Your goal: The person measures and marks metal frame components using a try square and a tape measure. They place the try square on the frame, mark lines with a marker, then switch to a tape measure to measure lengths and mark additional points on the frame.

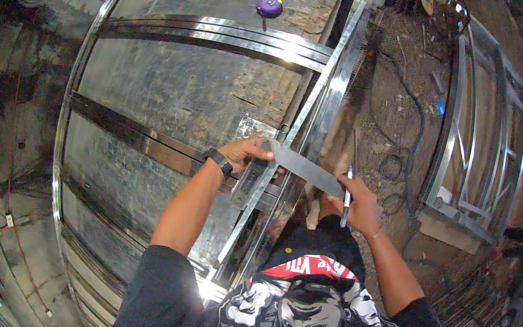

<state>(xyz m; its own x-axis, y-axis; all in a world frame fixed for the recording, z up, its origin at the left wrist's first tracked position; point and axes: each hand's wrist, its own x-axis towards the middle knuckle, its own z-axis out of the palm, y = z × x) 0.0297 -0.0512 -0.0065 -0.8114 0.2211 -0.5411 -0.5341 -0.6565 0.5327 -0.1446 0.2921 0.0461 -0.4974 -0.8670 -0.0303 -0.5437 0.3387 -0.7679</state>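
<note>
A flat grey metal strip point(307, 170) lies across the shiny outer rail of a metal frame point(313, 104) and runs out to the right past it. My left hand point(246, 155), with a black watch on its wrist, is closed on the strip's left end, thumb on top, at the rail. My right hand point(359, 204) grips the strip's right end. A slim white and dark pen point(347, 199) also sits upright between that hand's fingers. Just beyond my left hand is a shiny metal plate point(256, 127). Under my left wrist a grey metal piece point(249, 182) is partly hidden.
A purple tape measure point(269, 6) rests on the worn board point(179, 85) inside the frame. Crossbars point(226, 35) span the frame. On the dirt floor to the right lie a dark cable point(416, 111), a blue object point(440, 108) and a second metal frame point(474, 126).
</note>
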